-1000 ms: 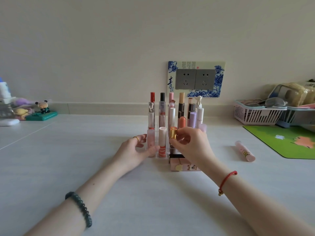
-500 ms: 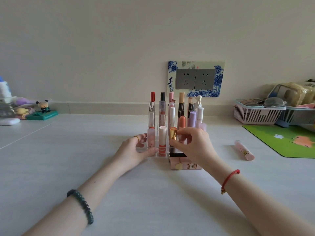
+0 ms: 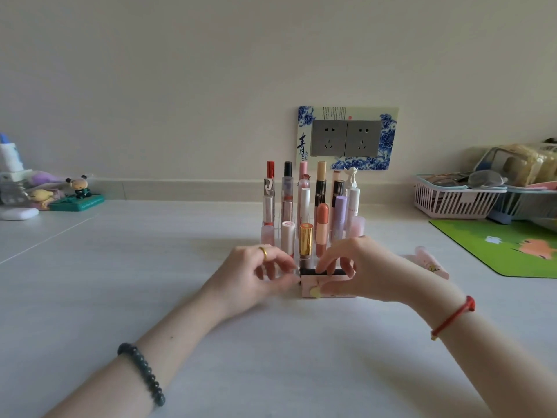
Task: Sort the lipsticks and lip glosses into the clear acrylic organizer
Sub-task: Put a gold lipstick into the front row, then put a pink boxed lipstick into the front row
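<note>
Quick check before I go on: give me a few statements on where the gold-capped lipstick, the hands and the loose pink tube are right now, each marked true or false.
1. The gold-capped lipstick stands upright in the acrylic organizer. True.
2. The right hand grips the gold cap. False: its fingers rest on the pink box in front of the organizer.
3. A pink tube lies on the table, right of the organizer. True.
4. The left hand is holding that loose tube. False: it is at the organizer's front left.
</note>
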`<move>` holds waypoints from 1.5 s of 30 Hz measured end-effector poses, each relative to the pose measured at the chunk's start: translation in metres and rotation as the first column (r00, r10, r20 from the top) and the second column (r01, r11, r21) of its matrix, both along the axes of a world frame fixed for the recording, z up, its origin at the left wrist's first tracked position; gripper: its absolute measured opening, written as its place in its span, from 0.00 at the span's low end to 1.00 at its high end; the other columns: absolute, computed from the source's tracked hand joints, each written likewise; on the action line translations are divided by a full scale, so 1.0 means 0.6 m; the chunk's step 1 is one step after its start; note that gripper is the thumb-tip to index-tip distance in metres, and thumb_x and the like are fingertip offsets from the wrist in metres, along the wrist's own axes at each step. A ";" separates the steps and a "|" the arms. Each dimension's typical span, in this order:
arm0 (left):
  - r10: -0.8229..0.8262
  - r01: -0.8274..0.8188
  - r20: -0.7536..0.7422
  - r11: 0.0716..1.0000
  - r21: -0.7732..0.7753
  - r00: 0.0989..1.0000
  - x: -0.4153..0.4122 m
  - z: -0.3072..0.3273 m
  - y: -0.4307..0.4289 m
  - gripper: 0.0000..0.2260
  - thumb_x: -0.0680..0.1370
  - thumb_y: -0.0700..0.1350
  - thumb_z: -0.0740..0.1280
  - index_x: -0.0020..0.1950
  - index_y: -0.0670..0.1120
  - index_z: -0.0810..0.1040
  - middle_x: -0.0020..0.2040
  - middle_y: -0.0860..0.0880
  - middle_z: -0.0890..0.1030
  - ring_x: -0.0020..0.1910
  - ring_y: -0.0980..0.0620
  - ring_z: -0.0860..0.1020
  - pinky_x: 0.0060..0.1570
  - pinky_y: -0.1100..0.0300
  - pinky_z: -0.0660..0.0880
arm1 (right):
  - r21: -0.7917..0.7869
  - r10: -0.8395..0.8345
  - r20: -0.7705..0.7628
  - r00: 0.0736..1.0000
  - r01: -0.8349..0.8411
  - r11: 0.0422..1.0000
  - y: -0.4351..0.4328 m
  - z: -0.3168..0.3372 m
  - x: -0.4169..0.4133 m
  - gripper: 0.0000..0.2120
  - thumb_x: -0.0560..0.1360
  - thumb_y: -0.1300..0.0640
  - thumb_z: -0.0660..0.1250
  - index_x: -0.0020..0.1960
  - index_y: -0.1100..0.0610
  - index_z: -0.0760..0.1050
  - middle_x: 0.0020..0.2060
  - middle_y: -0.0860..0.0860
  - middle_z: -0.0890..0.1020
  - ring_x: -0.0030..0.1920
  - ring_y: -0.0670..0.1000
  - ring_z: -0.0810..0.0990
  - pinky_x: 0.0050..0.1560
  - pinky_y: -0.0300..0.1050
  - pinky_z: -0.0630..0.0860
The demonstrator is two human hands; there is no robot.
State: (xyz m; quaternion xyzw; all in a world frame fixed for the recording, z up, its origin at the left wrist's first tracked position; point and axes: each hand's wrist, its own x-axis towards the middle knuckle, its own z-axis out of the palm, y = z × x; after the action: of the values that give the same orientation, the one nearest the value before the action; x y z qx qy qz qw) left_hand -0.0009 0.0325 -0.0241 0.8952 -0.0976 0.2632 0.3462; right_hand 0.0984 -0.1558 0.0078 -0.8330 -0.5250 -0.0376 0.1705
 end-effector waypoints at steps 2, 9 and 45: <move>-0.041 0.042 -0.009 0.996 0.079 0.999 0.004 -0.004 -0.013 0.09 0.69 0.50 0.72 0.48 0.52 0.81 0.41 0.61 0.79 0.38 0.59 0.76 0.37 0.68 0.71 | -0.028 -0.002 0.002 1.000 0.002 1.000 -0.001 0.000 0.001 0.12 0.67 0.47 0.70 0.50 0.48 0.78 0.40 0.40 0.78 0.34 0.35 0.70 0.35 0.24 0.67; -0.072 0.083 -0.051 0.961 0.264 0.996 0.012 -0.012 -0.029 0.15 0.71 0.50 0.70 0.57 0.49 0.78 0.50 0.57 0.79 0.48 0.62 0.74 0.46 0.72 0.70 | -0.079 -0.034 -0.007 0.999 0.034 0.996 -0.004 0.001 -0.006 0.09 0.68 0.52 0.70 0.48 0.52 0.80 0.32 0.38 0.75 0.30 0.35 0.72 0.31 0.24 0.67; 0.310 -0.240 0.272 0.935 -0.262 0.911 0.019 0.009 0.023 0.14 0.72 0.46 0.68 0.57 0.54 0.74 0.50 0.58 0.79 0.47 0.58 0.77 0.46 0.74 0.69 | 0.739 -0.080 -0.266 0.961 0.256 0.623 0.010 0.016 0.008 0.18 0.66 0.64 0.72 0.53 0.53 0.76 0.39 0.40 0.78 0.39 0.39 0.79 0.38 0.27 0.76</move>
State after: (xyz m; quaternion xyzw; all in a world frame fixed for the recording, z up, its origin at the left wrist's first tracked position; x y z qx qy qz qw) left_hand 0.0105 0.0465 -0.0186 0.8032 0.0074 0.4555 0.3838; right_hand 0.1030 -0.1496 0.0174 -0.7265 -0.3579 -0.1853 0.5566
